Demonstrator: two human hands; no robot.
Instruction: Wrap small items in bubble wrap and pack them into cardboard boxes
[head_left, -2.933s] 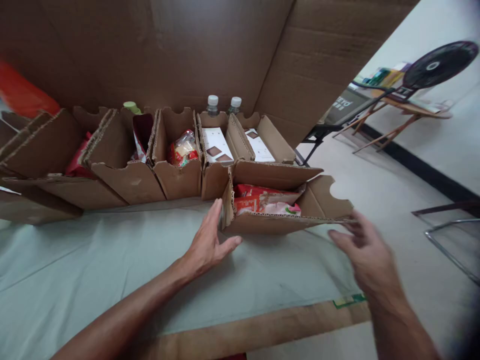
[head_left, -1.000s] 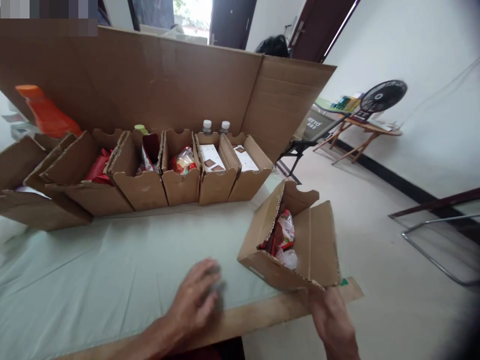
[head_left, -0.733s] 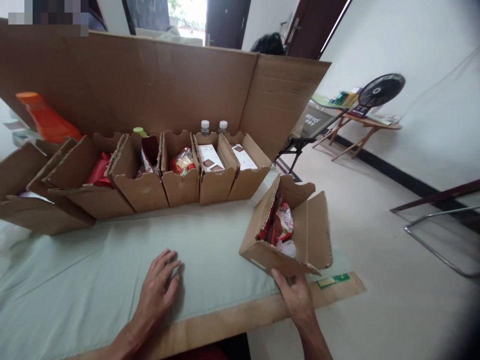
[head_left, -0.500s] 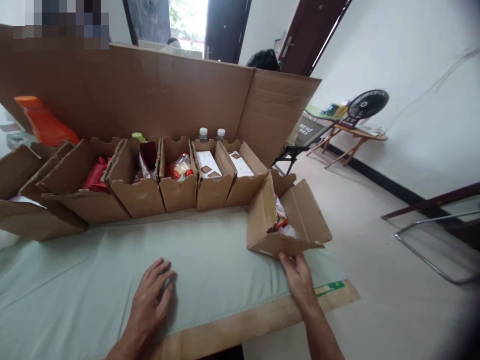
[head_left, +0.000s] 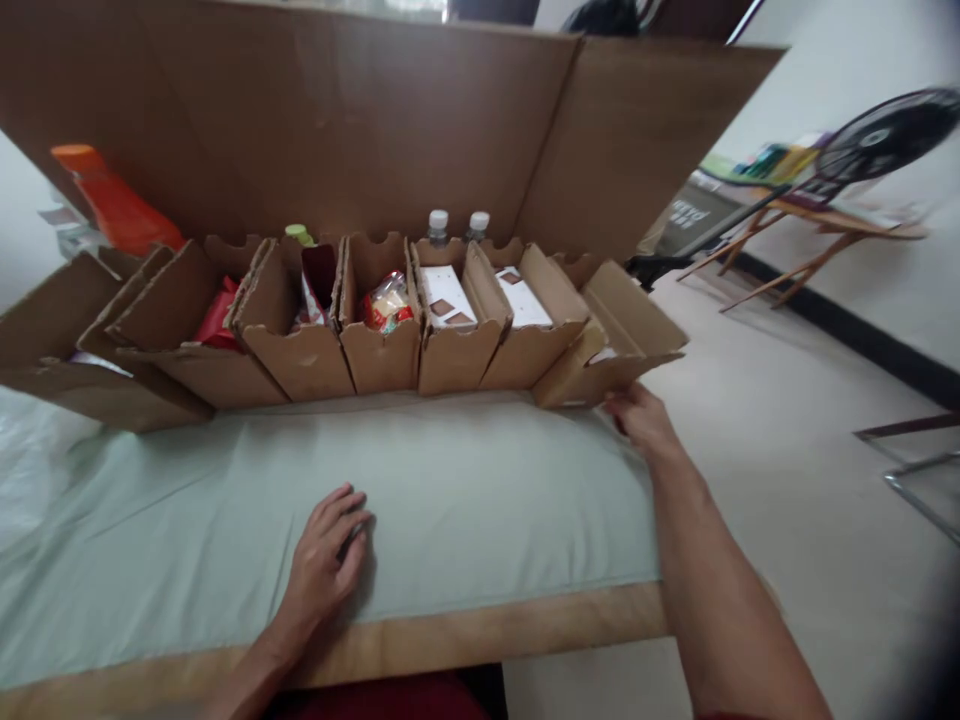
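Note:
My right hand (head_left: 641,418) is at the lower front corner of the rightmost cardboard box (head_left: 581,372), its fingers closed against the edge. That box stands at the right end of a row of open cardboard boxes; a bit of white shows inside it. My left hand (head_left: 330,545) lies on the pale green cloth (head_left: 465,480), fingers loosely stretched out, holding nothing. Beside the rightmost box, two boxes hold white cartons (head_left: 523,298). Further left are a clear and red food packet (head_left: 390,302) and a red packet (head_left: 219,318) in their boxes.
A tall cardboard panel (head_left: 360,120) stands behind the row. Between them are an orange bottle (head_left: 124,205) and two white-capped bottles (head_left: 438,225). The table's wooden edge (head_left: 517,625) runs along the front. To the right are a folding chair (head_left: 694,225) and a black fan (head_left: 874,140).
My right hand has moved the rightmost box back and left, against its neighbour and more in line with the row. My left hand stays on the cloth. The view has tilted down.

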